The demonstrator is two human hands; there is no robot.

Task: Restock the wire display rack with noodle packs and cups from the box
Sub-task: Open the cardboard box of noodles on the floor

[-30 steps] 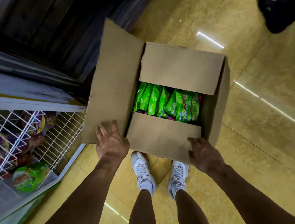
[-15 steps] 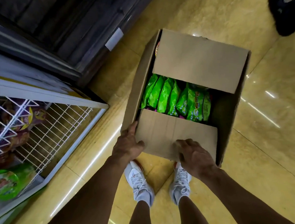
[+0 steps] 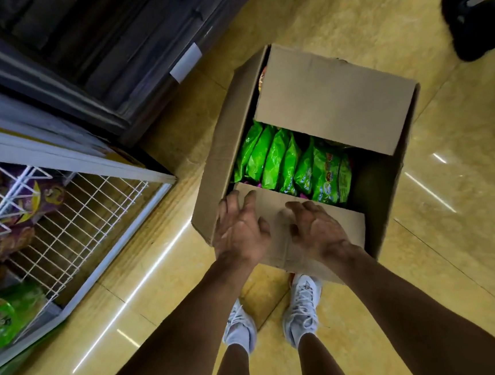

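box (image 3: 223,159) | left hand (image 3: 239,230) moved onto near flap (image 3: 352,228), spread flat | right hand (image 3: 315,229) arched, pressing same flap

Noodle packs (image 3: 292,165) in box (image 3: 334,102), right of wire rack (image 3: 71,208).

Two arms (image 3: 176,343) are showing here, bare from the lower edge right up to the wrists. The left hand (image 3: 239,233) and the right hand (image 3: 319,232) are showing bare too, with knuckles and tendons standing out. Lower down, both legs (image 3: 232,374) are showing bare above the ankles. On the feet the person is wearing white shoes, the left sneaker (image 3: 238,319) and the right sneaker (image 3: 304,299), both looking a little grey and scuffed. White laces (image 3: 303,312) are criss-crossing up the fronts, and white socks (image 3: 244,341) are peeking out just above the collars.
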